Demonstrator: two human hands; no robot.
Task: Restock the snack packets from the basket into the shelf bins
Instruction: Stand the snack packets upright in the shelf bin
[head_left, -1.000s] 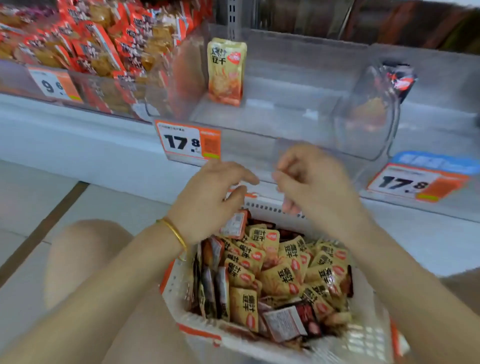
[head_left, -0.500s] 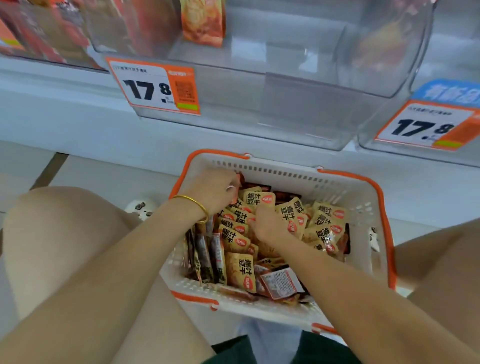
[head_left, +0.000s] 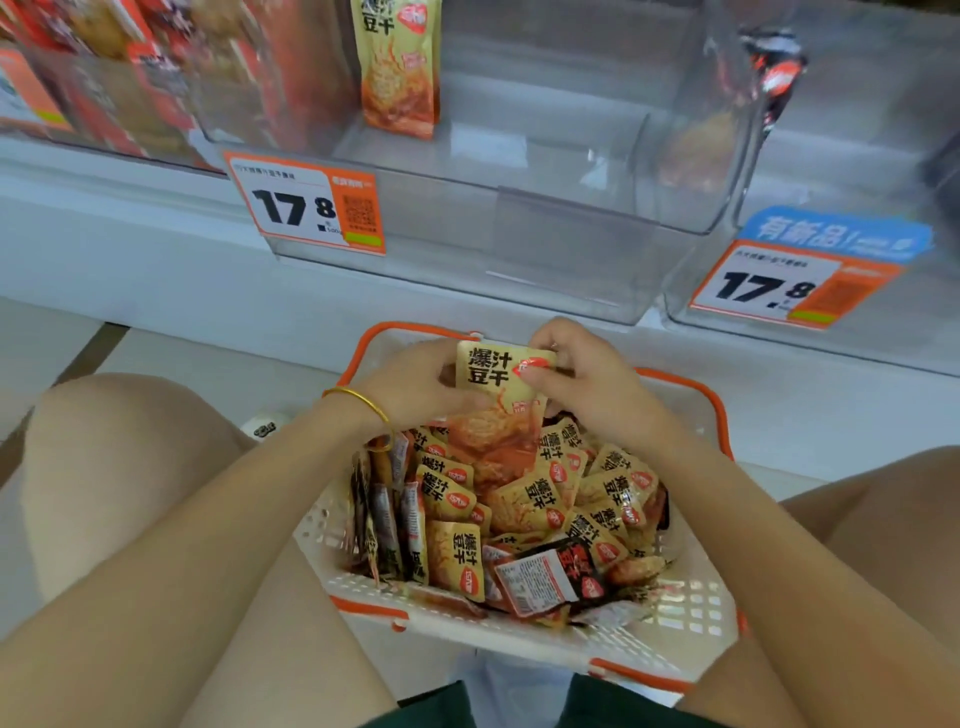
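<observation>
both hands (head_left: 415, 387) holding yellow packet (head_left: 496, 384), above basket (head_left: 691, 597)

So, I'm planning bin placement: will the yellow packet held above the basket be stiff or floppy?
Probably floppy: the yellow packet, pinched near its top by the left hand and right hand, hangs down. Likely light: fingertips carry it. Glossy film may slip.

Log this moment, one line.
left hand holds yellow packet | right hand pinches it | above basket | clear bin holds one standing pouch

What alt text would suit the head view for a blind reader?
The left hand and right hand hold a yellow packet over a white basket full of similar packets. Above, a clear bin holds a lone packet behind a 17.8 tag.
</observation>
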